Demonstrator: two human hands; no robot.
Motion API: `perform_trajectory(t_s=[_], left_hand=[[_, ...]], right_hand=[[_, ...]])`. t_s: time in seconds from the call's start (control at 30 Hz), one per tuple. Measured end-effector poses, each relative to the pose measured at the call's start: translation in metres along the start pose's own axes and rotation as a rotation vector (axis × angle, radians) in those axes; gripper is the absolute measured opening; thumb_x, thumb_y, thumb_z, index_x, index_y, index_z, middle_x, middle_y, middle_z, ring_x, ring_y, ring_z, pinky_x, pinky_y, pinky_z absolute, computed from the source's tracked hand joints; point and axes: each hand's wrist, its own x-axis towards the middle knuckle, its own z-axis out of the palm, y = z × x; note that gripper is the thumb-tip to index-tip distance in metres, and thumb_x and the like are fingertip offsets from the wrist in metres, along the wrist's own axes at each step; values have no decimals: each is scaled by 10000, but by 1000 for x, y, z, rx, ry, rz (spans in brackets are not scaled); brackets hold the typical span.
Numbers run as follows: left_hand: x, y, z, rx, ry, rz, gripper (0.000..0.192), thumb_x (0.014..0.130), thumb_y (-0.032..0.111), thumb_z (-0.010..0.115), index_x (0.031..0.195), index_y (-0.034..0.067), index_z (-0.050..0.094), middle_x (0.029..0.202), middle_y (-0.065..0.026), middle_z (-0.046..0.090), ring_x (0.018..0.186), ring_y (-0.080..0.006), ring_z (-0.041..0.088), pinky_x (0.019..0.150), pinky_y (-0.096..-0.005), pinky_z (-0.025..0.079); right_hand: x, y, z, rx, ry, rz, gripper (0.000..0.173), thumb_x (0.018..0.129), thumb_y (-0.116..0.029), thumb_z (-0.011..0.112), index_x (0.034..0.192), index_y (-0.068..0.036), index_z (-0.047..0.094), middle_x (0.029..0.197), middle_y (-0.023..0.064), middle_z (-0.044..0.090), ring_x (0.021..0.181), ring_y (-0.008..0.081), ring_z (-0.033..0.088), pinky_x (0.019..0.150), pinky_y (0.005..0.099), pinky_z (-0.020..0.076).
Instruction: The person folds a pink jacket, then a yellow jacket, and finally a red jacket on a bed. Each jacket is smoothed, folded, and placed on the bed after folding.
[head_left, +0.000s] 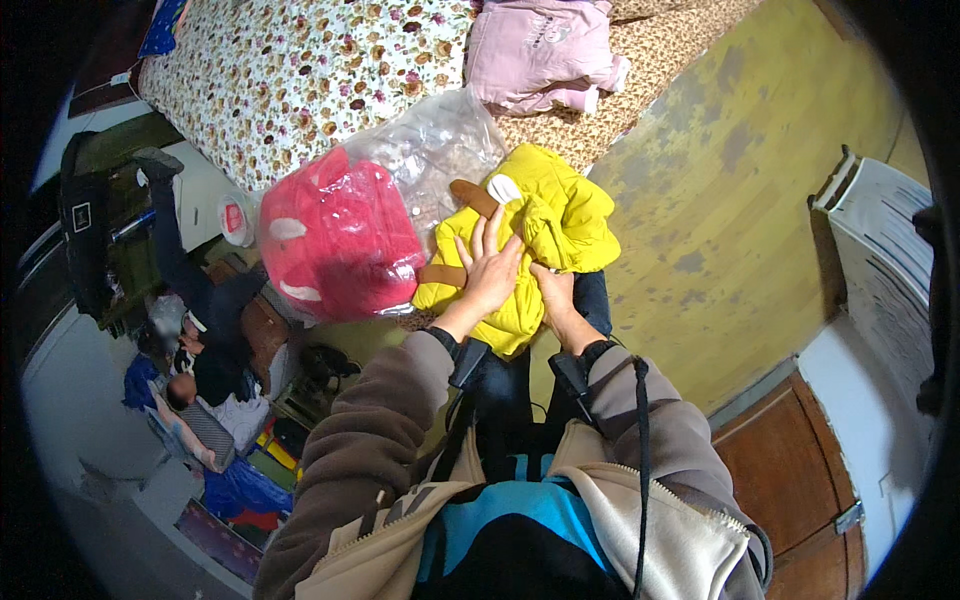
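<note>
A yellow puffy garment (570, 217) with brown strap-like pieces and a white patch lies bunched at the bed's edge. My left hand (491, 274) rests flat on it with fingers spread, between the two brown pieces. At the near right edge of the garment, my right hand (553, 292) grips the fabric, its fingers partly hidden under the cloth. Left of the garment, a clear plastic bag (450, 142) holds a pink-red plush-like item (341, 236) with pale patches. The bag's loose part reaches behind the yellow garment.
Folded pink clothing (536, 56) lies on the bed's floral sheet (315, 82). A round tub (237, 217) stands beside the bed. At the left, a person (225, 330) in dark clothes sits near piled fabrics. A wooden door (787, 465) and a white appliance-like object (877, 225) are at right.
</note>
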Motion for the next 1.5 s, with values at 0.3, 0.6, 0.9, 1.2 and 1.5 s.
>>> perform_trajectory(t_s=[0.3,0.6,0.9,1.2,1.5], left_hand=[[-8,7,-32,-630,503,-119,324,874,151,571,1158,14,493,1082,-126,452,921,-201,466,842,-343,406],[73,-45,45,-48,306,-386,532,759,393,709,992,-21,470,956,-188,501,945,-344,496,830,-433,408],[47,-55,33,-829,578,-383,193,791,-16,602,936,-2,475,993,-160,496,839,-257,542,726,-354,459],[-9,-26,-35,-460,560,-33,419,781,9,534,1200,12,524,1297,-207,454,1153,-389,487,937,-433,417],[-34,-6,-70,-459,537,-153,652,733,-95,570,1350,69,440,1304,-129,454,793,-146,563,654,-239,486]], right_hand=[[-3,-53,-123,-379,-142,-173,553,728,11,680,1244,12,481,1184,92,580,1041,201,570,889,332,460],[-70,-218,-237,-563,-183,-147,700,691,-57,784,1303,2,447,1257,85,533,1077,166,532,906,314,453],[-72,-221,-195,-765,-311,-166,784,672,-146,813,1329,5,412,1331,110,487,1191,195,468,986,326,386],[-34,-222,-90,-770,-716,-160,797,715,-176,782,1368,-7,358,1396,107,419,1264,185,389,1046,331,321],[-14,-219,-34,-1362,-754,-634,541,629,-115,711,1132,-11,542,998,225,629,954,405,582,824,426,474]])
